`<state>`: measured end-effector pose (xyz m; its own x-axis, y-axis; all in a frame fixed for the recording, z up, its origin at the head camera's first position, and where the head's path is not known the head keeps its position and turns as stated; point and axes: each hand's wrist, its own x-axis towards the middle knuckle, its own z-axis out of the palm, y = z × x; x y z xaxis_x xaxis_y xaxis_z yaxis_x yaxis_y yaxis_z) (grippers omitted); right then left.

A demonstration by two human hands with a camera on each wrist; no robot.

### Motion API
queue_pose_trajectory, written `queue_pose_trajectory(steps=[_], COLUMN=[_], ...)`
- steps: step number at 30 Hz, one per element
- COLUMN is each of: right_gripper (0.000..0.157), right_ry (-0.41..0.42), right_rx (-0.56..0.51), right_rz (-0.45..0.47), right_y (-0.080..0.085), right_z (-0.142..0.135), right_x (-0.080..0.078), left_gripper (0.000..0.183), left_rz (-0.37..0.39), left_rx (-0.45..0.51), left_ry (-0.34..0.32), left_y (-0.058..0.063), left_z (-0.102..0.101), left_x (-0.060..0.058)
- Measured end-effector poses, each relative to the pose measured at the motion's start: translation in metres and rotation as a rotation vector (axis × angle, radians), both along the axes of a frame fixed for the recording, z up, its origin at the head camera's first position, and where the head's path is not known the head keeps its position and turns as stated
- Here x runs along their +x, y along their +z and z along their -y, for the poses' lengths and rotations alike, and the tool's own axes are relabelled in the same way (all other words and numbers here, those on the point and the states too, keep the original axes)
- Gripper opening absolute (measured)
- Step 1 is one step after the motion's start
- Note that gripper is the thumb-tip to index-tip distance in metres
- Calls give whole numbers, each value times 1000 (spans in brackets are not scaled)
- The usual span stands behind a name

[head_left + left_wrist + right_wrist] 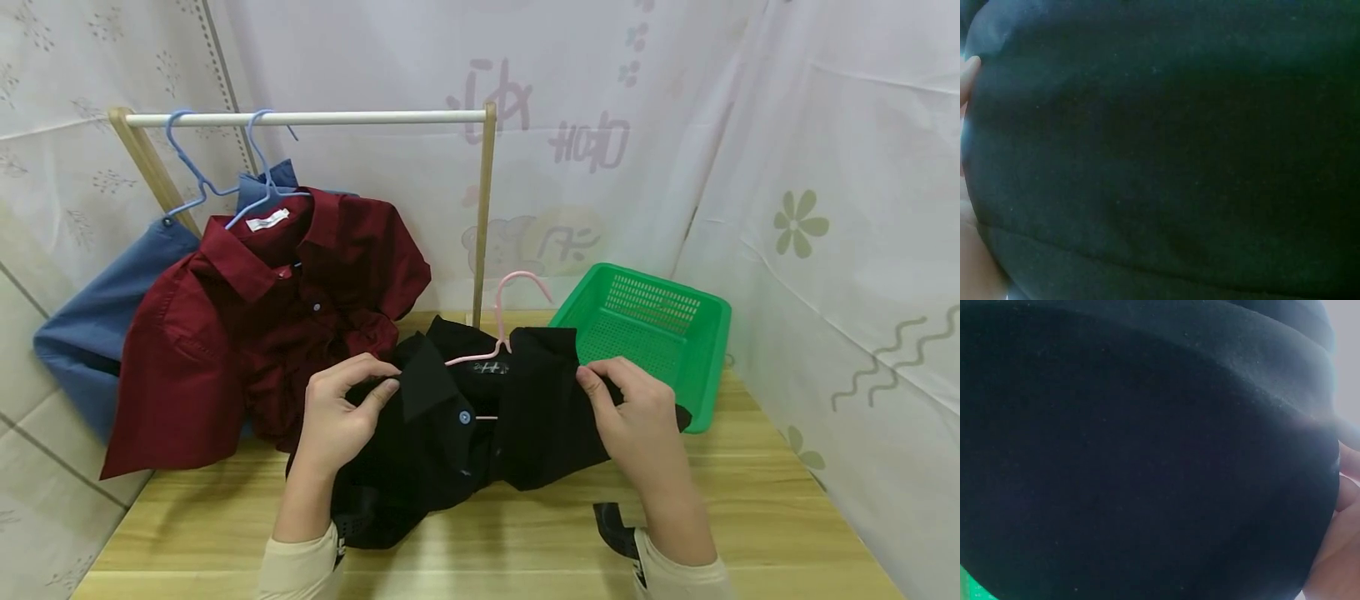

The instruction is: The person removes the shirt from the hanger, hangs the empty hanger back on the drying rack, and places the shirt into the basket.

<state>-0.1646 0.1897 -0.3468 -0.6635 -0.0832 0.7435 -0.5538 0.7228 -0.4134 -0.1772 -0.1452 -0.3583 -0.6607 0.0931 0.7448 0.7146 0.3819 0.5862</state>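
A black shirt (540, 417) hangs spread between my two hands over the table, with a pink hanger (500, 312) inside its collar. My left hand (341, 412) pinches the shirt at the shoulder on the left, beside the collar flap. On the opposite shoulder, my right hand (636, 412) pinches the cloth between thumb and fingers. The hanger's hook sticks up free above the neck opening; most of its arms are hidden by the cloth. Black fabric (1160, 150) fills the left wrist view, and dark cloth (1147, 456) covers most of the right wrist view.
A rack with a white rail (307, 118) stands at the back left. A dark red shirt (277, 308) and a blue garment (97, 325) hang from it on blue hangers (258, 158). Behind my right hand a green basket (708, 358) rests on the wooden table (772, 508).
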Motion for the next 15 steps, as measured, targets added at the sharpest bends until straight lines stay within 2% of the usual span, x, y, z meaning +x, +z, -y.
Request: queue_pose_trajectory(steps=[15], right_gripper=[4], right_ry=[17], right_rx=[-24], right_rz=[-23], right_y=[3], right_z=[12], right_x=[4], left_gripper=[16], left_rz=[10], left_rx=[-36], left_ry=[4], left_y=[-3], left_z=[-9], left_x=[2])
